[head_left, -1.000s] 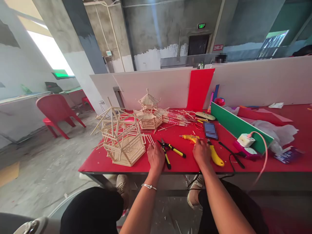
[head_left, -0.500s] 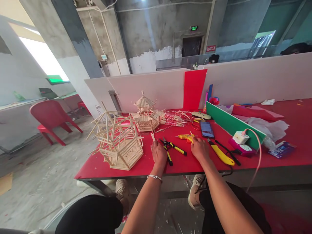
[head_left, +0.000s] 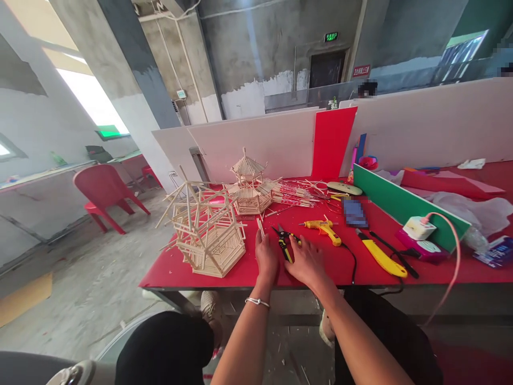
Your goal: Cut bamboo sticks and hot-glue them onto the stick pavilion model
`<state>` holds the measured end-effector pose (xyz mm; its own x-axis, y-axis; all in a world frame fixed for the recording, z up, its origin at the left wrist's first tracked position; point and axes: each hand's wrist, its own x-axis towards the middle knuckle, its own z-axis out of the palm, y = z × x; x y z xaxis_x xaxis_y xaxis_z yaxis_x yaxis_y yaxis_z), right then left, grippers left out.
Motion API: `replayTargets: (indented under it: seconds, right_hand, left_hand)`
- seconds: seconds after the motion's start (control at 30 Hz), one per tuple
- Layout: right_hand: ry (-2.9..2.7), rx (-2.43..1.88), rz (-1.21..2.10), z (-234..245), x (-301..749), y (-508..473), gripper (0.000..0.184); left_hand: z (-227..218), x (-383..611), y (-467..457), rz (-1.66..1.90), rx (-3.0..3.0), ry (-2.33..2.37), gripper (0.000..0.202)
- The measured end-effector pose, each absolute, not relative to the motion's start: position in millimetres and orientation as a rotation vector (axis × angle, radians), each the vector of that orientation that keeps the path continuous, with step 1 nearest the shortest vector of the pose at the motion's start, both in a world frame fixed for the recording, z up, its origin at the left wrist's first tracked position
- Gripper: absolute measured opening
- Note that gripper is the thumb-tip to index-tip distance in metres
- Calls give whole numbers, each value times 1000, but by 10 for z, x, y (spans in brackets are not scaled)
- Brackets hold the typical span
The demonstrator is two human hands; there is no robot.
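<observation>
My left hand (head_left: 266,258) rests near the table's front, fingers closed around a few thin wooden sticks (head_left: 260,226) whose ends point away from me. Just to its right, my right hand (head_left: 308,260) is over the handles of black-and-yellow pruning shears (head_left: 284,243); thumb and forefinger grip them, and the handle ends are hidden under the hand. The shears' blades point up and left. Beyond the right hand lies a yellow glue gun (head_left: 329,233). To the left of my hands stands an open wooden-stick frame (head_left: 212,240) with a many-sided base.
A smaller stick pavilion (head_left: 248,184) stands behind, beside a pile of loose sticks (head_left: 294,193). On the right are a phone (head_left: 355,213), a yellow utility knife (head_left: 383,258), a white charger (head_left: 419,228) with a pink cable, and a green board (head_left: 409,206).
My right hand has let go of the glue gun and moved left onto the pruning shears. My left hand keeps the sticks. The view has shifted slightly.
</observation>
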<state>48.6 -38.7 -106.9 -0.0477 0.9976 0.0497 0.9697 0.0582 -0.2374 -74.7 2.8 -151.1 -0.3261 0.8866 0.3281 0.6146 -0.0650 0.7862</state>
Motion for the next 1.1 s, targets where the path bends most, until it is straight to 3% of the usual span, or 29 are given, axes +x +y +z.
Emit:
replayTargets:
  seconds: [0.33, 0.6, 0.87, 1.03, 1.1]
  right_hand:
    - [-2112, -2116, 91, -1051, 343, -407, 56]
    - [-2084, -1933, -149, -1169, 409, -526, 61]
    - [-2070, -1891, -21, -1080, 425, -555, 43]
    - [-2105, -1736, 2, -1154, 277, -522, 38]
    - [-2110, -1644, 12, -1186, 201, -523, 38]
  left_hand:
    - [-1518, -740, -68, 1276, 1735, 1967, 41]
    - [-1519, -761, -84, 1312, 1730, 1972, 40]
    - [-1540, -779, -84, 1429, 1666, 1876, 37]
    - [-1443, -783, -180, 1602, 1589, 1764, 15]
    - [-1408, -789, -221, 1613, 1579, 1723, 16]
